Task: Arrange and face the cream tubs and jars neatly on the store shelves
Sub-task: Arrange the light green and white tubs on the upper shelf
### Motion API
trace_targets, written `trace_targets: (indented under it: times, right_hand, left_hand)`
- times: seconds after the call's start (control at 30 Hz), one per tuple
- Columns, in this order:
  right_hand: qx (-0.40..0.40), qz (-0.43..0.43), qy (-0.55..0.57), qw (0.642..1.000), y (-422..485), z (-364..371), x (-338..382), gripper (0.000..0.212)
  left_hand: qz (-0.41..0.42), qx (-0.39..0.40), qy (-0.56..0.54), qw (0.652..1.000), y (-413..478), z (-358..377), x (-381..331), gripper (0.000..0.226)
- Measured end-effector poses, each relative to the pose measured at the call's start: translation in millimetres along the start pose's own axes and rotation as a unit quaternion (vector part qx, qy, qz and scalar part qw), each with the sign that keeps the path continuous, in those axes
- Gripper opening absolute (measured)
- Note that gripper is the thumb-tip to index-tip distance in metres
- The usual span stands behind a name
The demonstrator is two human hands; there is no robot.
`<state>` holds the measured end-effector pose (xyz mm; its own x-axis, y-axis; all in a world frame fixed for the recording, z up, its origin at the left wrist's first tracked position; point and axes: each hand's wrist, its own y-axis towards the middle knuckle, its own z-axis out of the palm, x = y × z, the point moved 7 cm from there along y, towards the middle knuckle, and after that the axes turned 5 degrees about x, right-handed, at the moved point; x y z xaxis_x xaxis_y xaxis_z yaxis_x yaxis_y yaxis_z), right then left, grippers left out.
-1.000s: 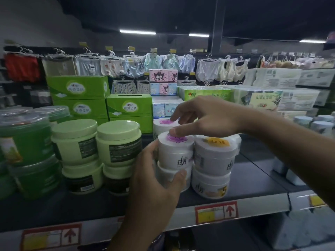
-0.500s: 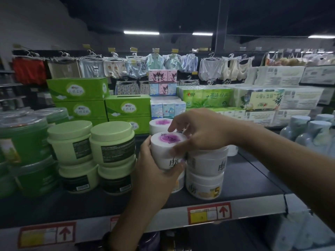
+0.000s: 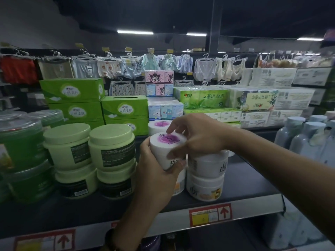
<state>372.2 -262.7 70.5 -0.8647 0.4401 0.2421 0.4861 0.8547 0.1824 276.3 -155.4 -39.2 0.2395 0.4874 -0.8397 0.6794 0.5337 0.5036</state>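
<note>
Dim store shelving fills the view, and a dark shelf [image 3: 244, 180] carries the goods. The left hand [image 3: 154, 180] wraps the white jar [image 3: 161, 149] from below and from the side, thumb curled across the jar's front wall. The right hand [image 3: 199, 136] pinches the same jar from above, forefinger on the purple lid label and thumb on the side wall. The jar is tilted toward the camera; whether it rests on anything cannot be determined. Directly below the left fingers, a further white tub [image 3: 181, 183] is mostly hidden. Just right of the right thumb stand two stacked white tubs [image 3: 206, 169], the upper lid covered by the right palm. Behind the right fingertips sits another purple-topped jar [image 3: 156, 125], partly concealed. Left of the left knuckles stand pale green tubs [image 3: 112, 149], their labels too blurred to read.
</note>
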Motion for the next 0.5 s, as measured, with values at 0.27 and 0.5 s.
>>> trace_targets:
  times: [0.27, 0.5]
  right_hand:
    - [-0.073, -0.011, 0.036, 0.997, -6, -32, 2, 0.074]
    - [-0.147, -0.022, 0.087, 0.985, -12, -62, -6, 0.074]
  left_hand:
    - [0.049, 0.015, 0.005, 0.999, 24, -5, -35, 0.092]
    - [0.053, 0.029, 0.000, 0.998, 43, -3, -69, 0.085]
